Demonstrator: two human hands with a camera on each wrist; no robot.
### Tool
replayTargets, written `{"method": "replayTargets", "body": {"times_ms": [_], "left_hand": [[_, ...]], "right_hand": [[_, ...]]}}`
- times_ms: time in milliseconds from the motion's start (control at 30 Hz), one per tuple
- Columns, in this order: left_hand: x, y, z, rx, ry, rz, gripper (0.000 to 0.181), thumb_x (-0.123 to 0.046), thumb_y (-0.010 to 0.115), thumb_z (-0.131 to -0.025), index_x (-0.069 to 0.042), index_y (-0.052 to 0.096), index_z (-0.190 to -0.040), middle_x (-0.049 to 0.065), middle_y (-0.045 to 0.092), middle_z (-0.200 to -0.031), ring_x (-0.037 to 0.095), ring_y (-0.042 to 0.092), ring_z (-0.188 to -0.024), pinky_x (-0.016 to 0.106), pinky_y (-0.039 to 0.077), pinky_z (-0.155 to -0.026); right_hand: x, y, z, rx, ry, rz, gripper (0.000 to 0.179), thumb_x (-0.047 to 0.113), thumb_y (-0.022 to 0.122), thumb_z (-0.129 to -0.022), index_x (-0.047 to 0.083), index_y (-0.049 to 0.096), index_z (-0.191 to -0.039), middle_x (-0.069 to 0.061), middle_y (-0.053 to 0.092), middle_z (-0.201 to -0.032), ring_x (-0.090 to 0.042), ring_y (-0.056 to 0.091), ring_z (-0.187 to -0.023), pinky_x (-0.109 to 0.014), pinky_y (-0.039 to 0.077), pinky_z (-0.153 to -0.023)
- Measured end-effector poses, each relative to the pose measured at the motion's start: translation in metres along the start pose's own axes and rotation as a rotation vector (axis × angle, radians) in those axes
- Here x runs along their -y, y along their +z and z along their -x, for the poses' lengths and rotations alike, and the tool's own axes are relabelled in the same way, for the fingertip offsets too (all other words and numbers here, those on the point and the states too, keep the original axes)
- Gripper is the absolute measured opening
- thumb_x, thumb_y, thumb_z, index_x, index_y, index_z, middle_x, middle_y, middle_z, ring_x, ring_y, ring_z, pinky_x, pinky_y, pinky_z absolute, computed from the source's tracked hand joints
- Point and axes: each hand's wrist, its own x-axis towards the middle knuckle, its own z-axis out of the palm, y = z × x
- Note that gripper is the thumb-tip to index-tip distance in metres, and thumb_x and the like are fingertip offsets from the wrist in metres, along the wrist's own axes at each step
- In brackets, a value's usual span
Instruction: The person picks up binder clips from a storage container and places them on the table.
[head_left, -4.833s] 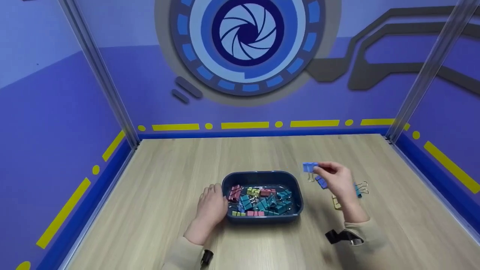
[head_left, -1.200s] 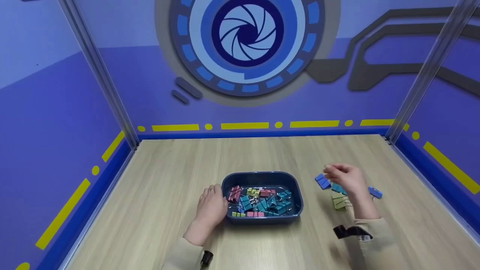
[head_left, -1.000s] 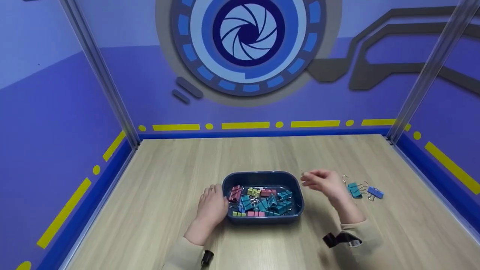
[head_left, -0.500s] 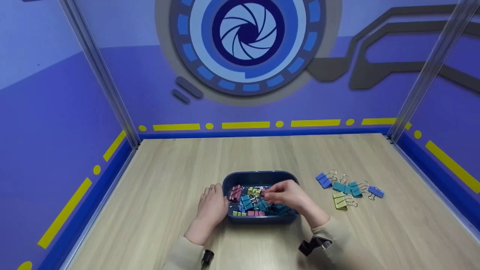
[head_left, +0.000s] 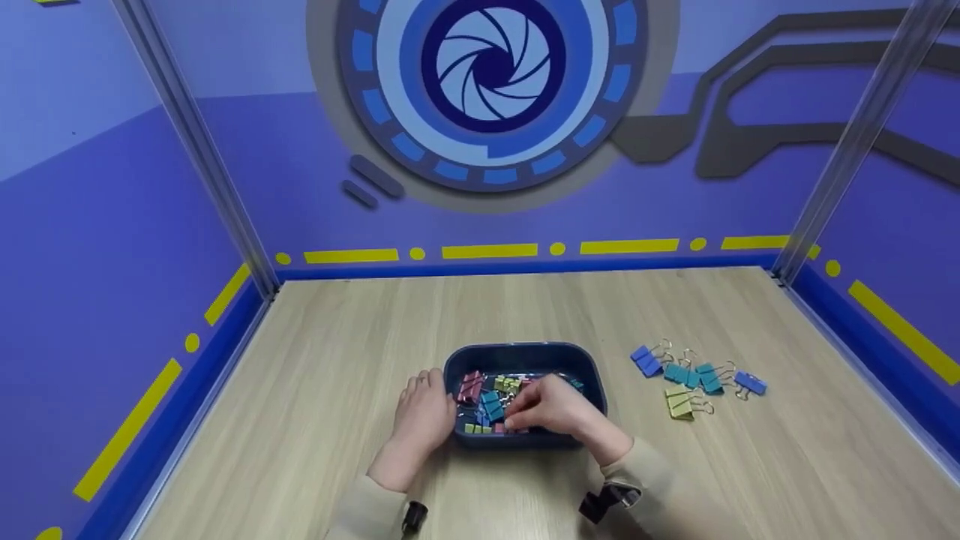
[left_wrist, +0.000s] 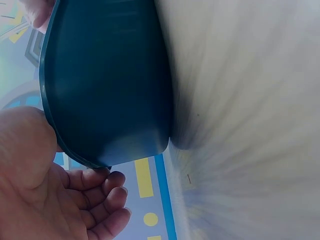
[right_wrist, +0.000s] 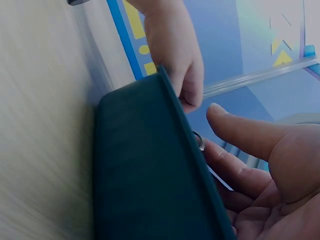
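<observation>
Binder clips in several colours lie in a dark blue bin on the table. My left hand grips the bin's left rim, its thumb over the edge and its fingers by the outer wall in the left wrist view. My right hand reaches into the bin, fingertips at a pink binder clip. In the right wrist view its thumb stands apart from the index finger, near a silver wire handle. A teal clip and a red clip lie left of those fingertips. My right hand hides other clips.
Right of the bin, a loose group lies on the wooden table: a blue clip, a teal clip, a yellow clip, another blue clip and more. Printed blue panels stand behind and at both sides.
My right hand held a blue binder clip at first; it let go of it among the clips on the right, then moved left and down into the bin. My left hand stays put.
</observation>
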Motion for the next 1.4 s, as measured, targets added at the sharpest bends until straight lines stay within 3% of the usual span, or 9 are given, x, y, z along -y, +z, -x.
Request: {"method": "replayTargets", "body": {"times_ms": [200, 367, 600, 867, 1100, 1400], "left_hand": [[0.001, 0.001, 0.001, -0.014, 0.013, -0.002, 0.030, -0.013, 0.063, -0.094, 0.004, 0.055, -0.117, 0.021, 0.063, -0.109, 0.038, 0.058, -0.105, 0.050, 0.047, -0.088], [0.002, 0.001, 0.002, -0.020, 0.025, -0.006, 0.030, -0.012, 0.063, -0.093, 0.005, 0.055, -0.116, 0.021, 0.063, -0.107, 0.038, 0.058, -0.103, 0.049, 0.047, -0.086], [0.002, 0.001, 0.002, -0.018, 0.024, 0.001, 0.030, -0.012, 0.064, -0.092, 0.005, 0.055, -0.115, 0.020, 0.062, -0.105, 0.037, 0.057, -0.102, 0.049, 0.047, -0.086], [0.002, 0.002, 0.002, -0.029, 0.026, -0.003, 0.030, -0.013, 0.065, -0.092, 0.004, 0.055, -0.114, 0.020, 0.062, -0.105, 0.037, 0.058, -0.102, 0.049, 0.047, -0.086], [0.002, 0.001, 0.001, -0.016, 0.014, 0.001, 0.031, -0.013, 0.064, -0.093, 0.005, 0.055, -0.117, 0.020, 0.062, -0.107, 0.037, 0.058, -0.104, 0.049, 0.047, -0.087], [0.001, 0.000, 0.002, -0.043, 0.027, -0.005, 0.027, -0.012, 0.065, -0.092, 0.004, 0.055, -0.111, 0.020, 0.062, -0.102, 0.039, 0.060, -0.101, 0.050, 0.048, -0.084]], "right_hand": [[-0.003, 0.004, -0.002, -0.016, -0.026, 0.059, 0.006, 0.012, 0.080, -0.086, 0.007, 0.082, -0.085, -0.005, 0.078, -0.079, -0.001, 0.060, -0.065, -0.018, 0.044, -0.059], [-0.004, 0.003, -0.003, -0.061, -0.001, 0.044, 0.008, 0.013, 0.078, -0.088, 0.006, 0.081, -0.084, -0.003, 0.075, -0.077, -0.003, 0.059, -0.064, -0.020, 0.045, -0.059], [-0.006, 0.001, -0.004, -0.120, 0.039, -0.069, 0.011, 0.009, 0.074, -0.091, 0.000, 0.079, -0.088, -0.007, 0.076, -0.081, -0.006, 0.066, -0.067, -0.023, 0.055, -0.064], [-0.006, -0.007, -0.006, -0.157, 0.077, -0.262, 0.015, 0.007, 0.068, -0.096, -0.007, 0.074, -0.096, -0.016, 0.078, -0.089, -0.014, 0.076, -0.075, -0.042, 0.062, -0.077], [-0.008, -0.012, -0.006, -0.172, 0.094, -0.300, 0.021, 0.013, 0.067, -0.098, -0.006, 0.074, -0.101, -0.012, 0.079, -0.090, -0.014, 0.076, -0.077, -0.032, 0.062, -0.075], [-0.007, -0.022, -0.007, -0.174, 0.088, -0.418, 0.022, 0.009, 0.068, -0.097, -0.011, 0.072, -0.105, -0.014, 0.079, -0.090, -0.014, 0.077, -0.077, -0.031, 0.062, -0.076]]}}
